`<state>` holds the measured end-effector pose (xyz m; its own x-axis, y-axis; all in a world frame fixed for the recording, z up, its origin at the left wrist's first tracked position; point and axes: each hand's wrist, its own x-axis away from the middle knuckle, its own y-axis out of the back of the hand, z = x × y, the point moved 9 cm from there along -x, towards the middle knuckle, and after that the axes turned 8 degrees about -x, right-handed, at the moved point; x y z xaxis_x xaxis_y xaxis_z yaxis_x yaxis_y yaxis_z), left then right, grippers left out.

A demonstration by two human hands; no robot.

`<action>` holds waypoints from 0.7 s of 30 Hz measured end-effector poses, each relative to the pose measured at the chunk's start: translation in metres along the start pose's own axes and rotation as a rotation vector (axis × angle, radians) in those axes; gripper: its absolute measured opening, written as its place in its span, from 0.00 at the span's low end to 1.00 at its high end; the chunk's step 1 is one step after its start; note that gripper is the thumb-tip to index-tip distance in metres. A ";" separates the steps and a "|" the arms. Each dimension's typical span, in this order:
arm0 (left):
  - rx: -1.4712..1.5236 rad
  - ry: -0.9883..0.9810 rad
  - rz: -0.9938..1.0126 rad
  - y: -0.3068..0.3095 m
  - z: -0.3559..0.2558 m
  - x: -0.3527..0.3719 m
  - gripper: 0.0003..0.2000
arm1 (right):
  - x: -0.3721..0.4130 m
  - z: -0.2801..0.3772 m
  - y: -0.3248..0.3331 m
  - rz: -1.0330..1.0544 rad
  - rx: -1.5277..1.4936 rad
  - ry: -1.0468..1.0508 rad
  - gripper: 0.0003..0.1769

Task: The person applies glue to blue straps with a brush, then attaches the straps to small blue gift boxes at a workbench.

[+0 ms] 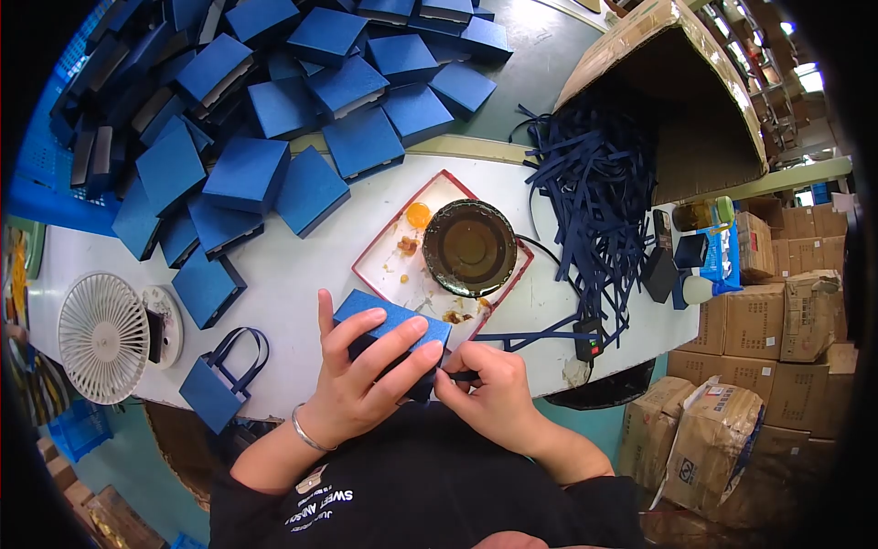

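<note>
My left hand (pixel 370 371) is spread over a blue box (pixel 393 320) and holds it near the table's front edge. At the box's right end, my right hand (pixel 489 389) pinches a dark ribbon between thumb and forefinger, close against the box. A round black pot of brownish liquid (pixel 470 248) stands just beyond, on a stained white tray with a red rim (pixel 380 240). To the left lies a blue piece with ribbon handles (pixel 216 392). Dark blue ribbons (pixel 590 183) spill from a carton on the right, and one strand reaches toward my right hand.
Many blue boxes (pixel 240 174) are piled at the back left. A white fan (pixel 105 339) stands at the left edge. An open carton (pixel 709 119) lies at the back right, with a small switch box (pixel 588 339) in front. Stacked cartons (pixel 754 320) stand right.
</note>
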<state>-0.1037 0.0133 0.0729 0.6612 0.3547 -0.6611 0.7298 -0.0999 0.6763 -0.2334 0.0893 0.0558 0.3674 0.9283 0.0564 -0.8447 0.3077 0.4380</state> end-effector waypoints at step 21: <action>0.153 0.185 0.037 -0.004 0.020 -0.005 0.36 | 0.012 -0.025 0.051 0.061 -0.096 -0.173 0.15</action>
<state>-0.1067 -0.0068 0.0670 0.6552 0.5112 -0.5563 0.7328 -0.2510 0.6325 -0.2823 0.1214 0.0564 0.3685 0.8990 0.2369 -0.8977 0.2778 0.3421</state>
